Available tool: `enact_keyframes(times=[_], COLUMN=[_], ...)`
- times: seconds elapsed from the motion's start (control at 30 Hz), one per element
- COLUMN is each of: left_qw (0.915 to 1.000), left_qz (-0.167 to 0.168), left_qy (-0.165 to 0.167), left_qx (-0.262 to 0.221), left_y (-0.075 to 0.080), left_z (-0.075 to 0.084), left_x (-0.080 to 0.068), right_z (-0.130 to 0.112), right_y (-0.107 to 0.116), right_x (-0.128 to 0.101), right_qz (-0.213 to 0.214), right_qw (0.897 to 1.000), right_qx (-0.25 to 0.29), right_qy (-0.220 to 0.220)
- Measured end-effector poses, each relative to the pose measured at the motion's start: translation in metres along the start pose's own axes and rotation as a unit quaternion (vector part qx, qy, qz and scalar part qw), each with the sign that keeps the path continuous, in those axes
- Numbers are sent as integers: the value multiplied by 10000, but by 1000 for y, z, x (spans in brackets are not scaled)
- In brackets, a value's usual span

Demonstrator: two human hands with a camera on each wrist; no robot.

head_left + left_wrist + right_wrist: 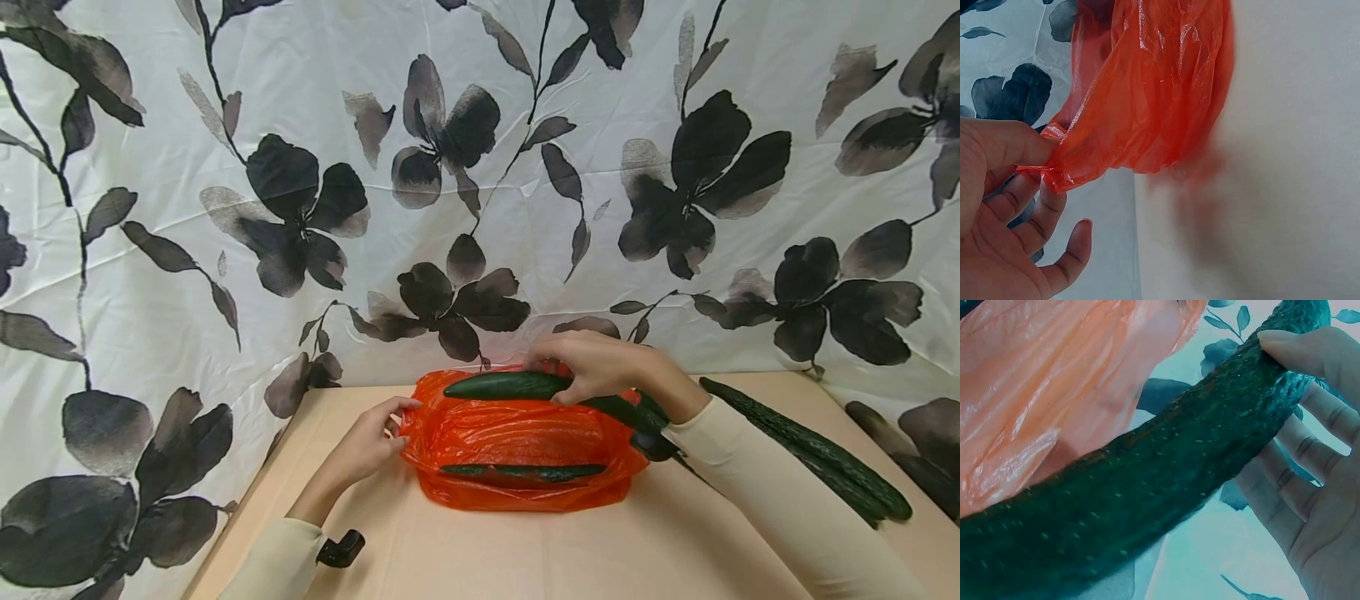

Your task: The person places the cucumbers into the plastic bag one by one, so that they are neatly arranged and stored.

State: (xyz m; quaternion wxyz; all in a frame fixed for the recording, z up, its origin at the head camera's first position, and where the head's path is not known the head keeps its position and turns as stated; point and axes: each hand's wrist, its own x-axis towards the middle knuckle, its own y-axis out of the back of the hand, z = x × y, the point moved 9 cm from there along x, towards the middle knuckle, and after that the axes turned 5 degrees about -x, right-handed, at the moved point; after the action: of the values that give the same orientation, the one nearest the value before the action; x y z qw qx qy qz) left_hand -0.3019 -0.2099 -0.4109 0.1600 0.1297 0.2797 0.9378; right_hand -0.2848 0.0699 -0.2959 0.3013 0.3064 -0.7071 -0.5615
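A red plastic bag lies on the table with its mouth spread. My left hand pinches the bag's left edge between thumb and fingers, pulling the film taut in the left wrist view. Above the back of the bag, my right hand grips a long dark green cucumber, its tip pointing left. Bumpy skin of this cucumber fills much of the right wrist view, with the thumb on one side and fingers on the other. Another cucumber shows inside the bag near its front side.
More cucumbers lie side by side on the right of the pale table, partly behind the right sleeve. A white cloth with dark flowers hangs behind the table. Black wrist cameras are worn on both arms.
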Motion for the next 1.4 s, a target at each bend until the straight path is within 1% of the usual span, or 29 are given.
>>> enact_keyframes(times=[0.2,0.4,0.53,0.73,0.93,1.1,1.2,1.4], left_qw=[9999,10000,10000,10000,10000,10000,9999,10000], left_qz=[-39,3,24,15,34,46,51,64], left_qy=[-124,-13,54,-36,-58,-39,-76,-52], left_qx=[5,63,51,-2,14,36,43,28], left_y=[1,2,2,2,2,2,2,2], left_z=[2,2,1,2,2,4,3,2], left_x=[0,0,0,-1,-2,-2,-2,-2], right_z=[-1,-2,-1,1,10,19,21,22], right_y=[-8,-16,-26,-45,-64,-77,-83,-95], right_x=[11,20,25,33,40,44,46,52], right_qz=[-81,-66,-123,-278,-512,-744,-868,-1068], right_qw=[10000,9999,9999,9996,9985,9964,9946,9914], right_qx=[44,108,65,33,-32,-109,-227,-469], right_qy=[-2,21,-13,-15,-167,-404,-519,-598])
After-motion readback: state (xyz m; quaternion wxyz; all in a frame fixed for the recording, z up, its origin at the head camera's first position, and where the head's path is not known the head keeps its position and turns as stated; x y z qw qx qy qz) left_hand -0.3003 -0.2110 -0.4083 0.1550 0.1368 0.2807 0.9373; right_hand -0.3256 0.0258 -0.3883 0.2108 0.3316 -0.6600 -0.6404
